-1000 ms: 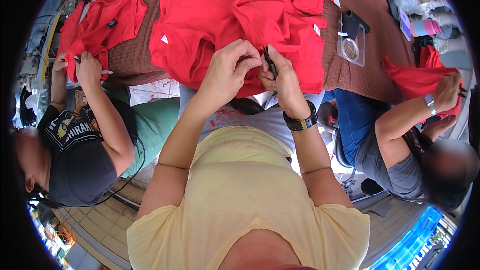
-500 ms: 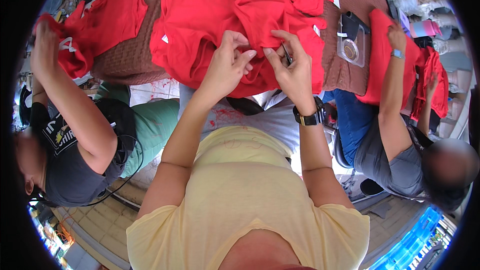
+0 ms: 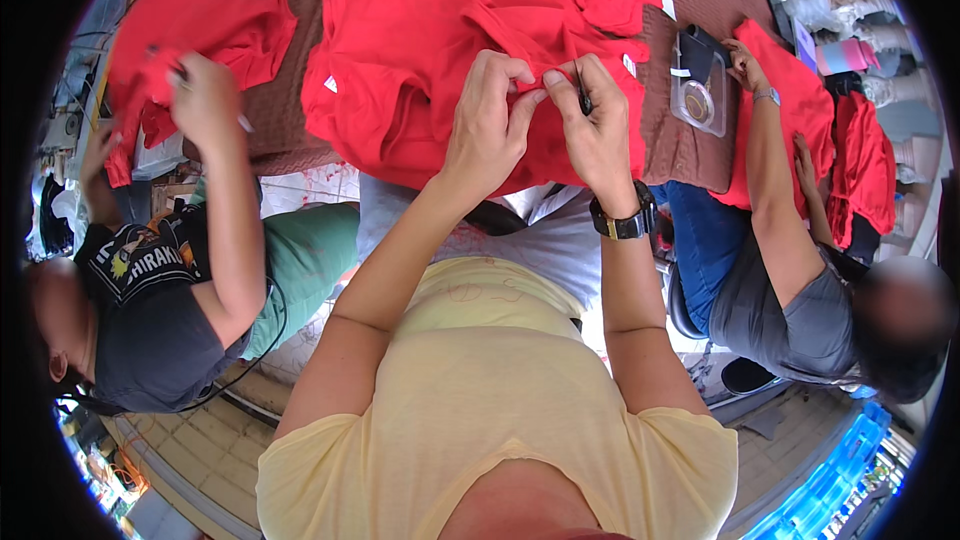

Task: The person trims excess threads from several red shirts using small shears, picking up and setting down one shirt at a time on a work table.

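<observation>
A red garment (image 3: 390, 60) lies bunched on the table before me, with small white tags at its edges. My left hand (image 3: 490, 115) is closed, pinching a raised fold of it between thumb and fingers. Close beside it, thumb tips nearly touching, my right hand (image 3: 595, 130) pinches the same fold. Dark, slim thread snips (image 3: 584, 98) sit inside the right hand, mostly covered by its fingers; their blades are hard to make out.
A brown textured cloth (image 3: 690, 145) covers the table. To the right stands a clear plastic box (image 3: 700, 105) with a tape roll. On the left a person (image 3: 210, 110) handles red cloth (image 3: 200, 20); on the right another person (image 3: 770, 140) has hands on red fabric (image 3: 790, 90).
My hands have come closer together and now pinch the fold between them. The left person's hand has swung right with red cloth; the right person's hand has moved left toward the box.
</observation>
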The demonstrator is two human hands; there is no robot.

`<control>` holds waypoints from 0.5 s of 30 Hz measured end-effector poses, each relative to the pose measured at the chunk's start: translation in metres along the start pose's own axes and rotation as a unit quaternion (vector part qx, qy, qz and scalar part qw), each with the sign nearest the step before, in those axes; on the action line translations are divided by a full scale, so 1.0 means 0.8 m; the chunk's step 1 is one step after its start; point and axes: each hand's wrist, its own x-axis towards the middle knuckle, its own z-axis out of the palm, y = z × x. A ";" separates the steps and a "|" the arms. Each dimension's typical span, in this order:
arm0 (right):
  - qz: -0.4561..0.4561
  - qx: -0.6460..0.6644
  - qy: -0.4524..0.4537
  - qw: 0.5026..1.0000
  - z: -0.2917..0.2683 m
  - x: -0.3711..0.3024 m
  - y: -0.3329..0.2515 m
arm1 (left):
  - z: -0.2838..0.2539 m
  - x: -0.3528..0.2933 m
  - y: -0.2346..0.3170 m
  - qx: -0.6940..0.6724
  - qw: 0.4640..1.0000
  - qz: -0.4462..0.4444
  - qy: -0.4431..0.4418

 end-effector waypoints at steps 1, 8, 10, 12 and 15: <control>0.003 0.009 0.003 1.000 0.000 0.000 0.001 | 0.003 0.000 -0.002 0.000 1.000 0.015 0.008; 0.006 -0.012 -0.015 1.000 -0.005 0.001 0.001 | 0.006 0.005 -0.014 0.011 0.996 0.073 0.056; 0.002 -0.022 -0.025 0.999 -0.005 0.000 0.003 | 0.003 0.008 -0.012 -0.044 0.997 0.044 0.048; 0.005 -0.017 -0.016 1.000 -0.004 0.000 0.008 | 0.000 0.009 -0.016 -0.168 0.985 -0.039 0.015; 0.010 -0.003 -0.004 1.000 -0.009 0.001 0.012 | -0.010 0.007 -0.024 -0.362 0.910 -0.191 -0.062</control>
